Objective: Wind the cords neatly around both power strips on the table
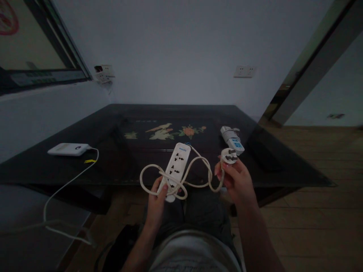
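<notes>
A white power strip (178,160) is tilted up in front of me at the near edge of the dark table. My left hand (159,194) is closed round its lower end, with the thumb over loops of its cord. The off-white cord (198,185) runs in loose curls from the strip across to the right. There my right hand (235,177) grips the white plug (229,155), its metal prongs facing up and outward. Just behind the plug, a second white power strip (232,139) with blue socket faces lies on the table, its cord wound round it.
The dark glossy table (113,128) bears a bird-and-flower picture (176,131). On its left lies a white device (69,149) with a cable hanging off the edge. A dark flat object (265,158) lies at right. Wall sockets (244,71) sit above the table.
</notes>
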Available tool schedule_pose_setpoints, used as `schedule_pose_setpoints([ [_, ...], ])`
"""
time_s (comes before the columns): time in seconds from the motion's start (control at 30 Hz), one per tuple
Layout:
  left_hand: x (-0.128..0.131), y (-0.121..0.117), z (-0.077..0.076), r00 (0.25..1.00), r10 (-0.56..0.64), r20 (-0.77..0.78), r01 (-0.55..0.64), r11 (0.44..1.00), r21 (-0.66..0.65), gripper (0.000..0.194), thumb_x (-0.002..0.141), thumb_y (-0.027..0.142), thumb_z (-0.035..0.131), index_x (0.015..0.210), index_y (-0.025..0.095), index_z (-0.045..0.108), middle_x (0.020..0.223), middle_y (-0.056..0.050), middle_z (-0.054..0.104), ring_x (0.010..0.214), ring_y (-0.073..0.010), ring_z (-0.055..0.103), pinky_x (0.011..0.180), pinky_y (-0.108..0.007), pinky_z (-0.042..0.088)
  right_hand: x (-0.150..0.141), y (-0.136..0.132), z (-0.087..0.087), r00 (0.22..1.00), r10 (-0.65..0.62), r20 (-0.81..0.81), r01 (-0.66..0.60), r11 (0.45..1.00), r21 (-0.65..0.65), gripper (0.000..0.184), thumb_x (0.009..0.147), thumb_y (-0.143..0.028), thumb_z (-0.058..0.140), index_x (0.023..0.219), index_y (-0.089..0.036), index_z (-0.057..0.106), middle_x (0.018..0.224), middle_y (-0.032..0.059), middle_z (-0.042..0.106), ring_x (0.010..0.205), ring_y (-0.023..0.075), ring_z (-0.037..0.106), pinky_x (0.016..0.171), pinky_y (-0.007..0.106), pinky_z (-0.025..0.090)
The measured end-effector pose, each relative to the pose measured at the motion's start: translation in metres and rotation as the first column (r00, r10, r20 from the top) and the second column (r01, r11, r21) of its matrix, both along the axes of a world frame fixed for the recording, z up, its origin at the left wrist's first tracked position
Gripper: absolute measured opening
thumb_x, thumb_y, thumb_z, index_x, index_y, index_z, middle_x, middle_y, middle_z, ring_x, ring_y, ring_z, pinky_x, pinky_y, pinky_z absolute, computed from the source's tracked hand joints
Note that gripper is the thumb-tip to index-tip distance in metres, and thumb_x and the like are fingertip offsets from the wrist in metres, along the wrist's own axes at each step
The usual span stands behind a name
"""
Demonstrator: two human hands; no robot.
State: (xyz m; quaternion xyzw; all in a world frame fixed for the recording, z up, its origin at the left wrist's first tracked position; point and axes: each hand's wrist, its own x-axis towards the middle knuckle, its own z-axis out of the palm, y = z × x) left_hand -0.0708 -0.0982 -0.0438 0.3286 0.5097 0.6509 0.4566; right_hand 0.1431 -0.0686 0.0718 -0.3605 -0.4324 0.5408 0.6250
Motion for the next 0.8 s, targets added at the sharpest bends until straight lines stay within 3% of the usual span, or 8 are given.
schedule_pose_setpoints([
  [0.2,0.002,-0.002,0.008,0.998,-0.017,0.052,0.016,1.000,0.009,0.052,0.072,0.046,0.068,0.111,0.014,0.061,0.099,-0.010,0.070,0.090,-0.0253,0.067,0.079,-0.036,0.052,0.007,0.000,-0.004,0.991,-0.053,-0.120,0.051,0.998,-0.024,0.026,0.070,-0.032,0.068,0.089,-0.019,0.056,0.054,-0.0039,0.056,0.039,0.0065,0.044,0.028,0.014,0.021],
  [0.4,0.000,-0.001,0.003,0.999,-0.039,0.015,0.039,0.999,0.007,0.049,0.073,0.046,0.067,0.110,0.014,0.061,0.102,-0.010,0.069,0.095,-0.0253,0.065,0.082,-0.035,0.050,0.008,0.001,-0.006,0.987,-0.090,-0.132,0.089,0.996,-0.015,0.029,0.070,-0.036,0.068,0.090,-0.019,0.056,0.053,-0.0045,0.054,0.039,0.0063,0.043,0.029,0.013,0.024],
  [0.57,-0.002,-0.001,0.000,0.998,-0.047,-0.049,0.046,0.999,-0.025,0.047,0.073,0.045,0.068,0.110,0.017,0.061,0.101,-0.006,0.069,0.090,-0.0217,0.065,0.078,-0.030,0.050,0.005,0.000,-0.009,0.989,-0.064,-0.131,0.060,0.998,-0.034,0.032,0.069,-0.037,0.070,0.090,-0.018,0.055,0.054,-0.0043,0.055,0.039,0.0067,0.044,0.029,0.014,0.025],
  [0.8,-0.001,-0.003,0.014,0.969,-0.068,-0.237,0.068,0.998,-0.010,0.040,0.076,0.045,0.062,0.105,0.016,0.061,0.095,-0.006,0.068,0.086,-0.0209,0.063,0.075,-0.030,0.049,0.003,0.001,-0.013,0.996,-0.050,-0.075,0.047,0.998,-0.038,0.029,0.071,-0.035,0.069,0.090,-0.019,0.054,0.054,-0.0043,0.056,0.041,0.0074,0.046,0.031,0.015,0.026],
])
